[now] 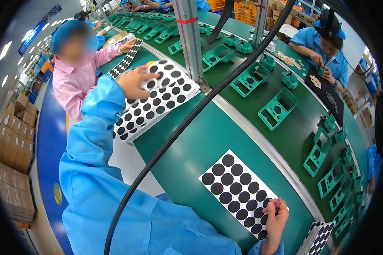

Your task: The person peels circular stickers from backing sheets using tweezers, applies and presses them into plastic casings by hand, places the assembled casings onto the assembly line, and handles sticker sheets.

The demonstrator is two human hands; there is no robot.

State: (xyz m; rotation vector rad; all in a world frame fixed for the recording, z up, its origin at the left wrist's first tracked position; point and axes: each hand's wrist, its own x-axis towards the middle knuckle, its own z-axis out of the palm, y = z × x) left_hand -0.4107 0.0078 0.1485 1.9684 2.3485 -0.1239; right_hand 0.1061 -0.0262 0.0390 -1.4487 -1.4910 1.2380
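Note:
My left hand point(136, 83) reaches over a stack of white sheets with black round stickers point(155, 104), fingers stretched out and blurred. Under its fingertips is a smaller sticker piece point(170, 70); whether they touch it, I cannot tell. My right hand point(275, 222) is closed in a pinch at the right edge of a single sticker sheet point(210, 190) lying flat on the green bench. Between its finger and thumb shows a thin dark pointed tool point(278, 207), perhaps tweezers, mostly hidden by the fingers.
Green plastic housings point(278, 108) stand in rows on the conveyor point(238, 102) behind a metal rail. A metal post point(189, 42) rises near the stack. More sticker sheets point(318, 240) lie at lower right. A black cable point(178, 131) crosses the view. Co-workers sit left and across.

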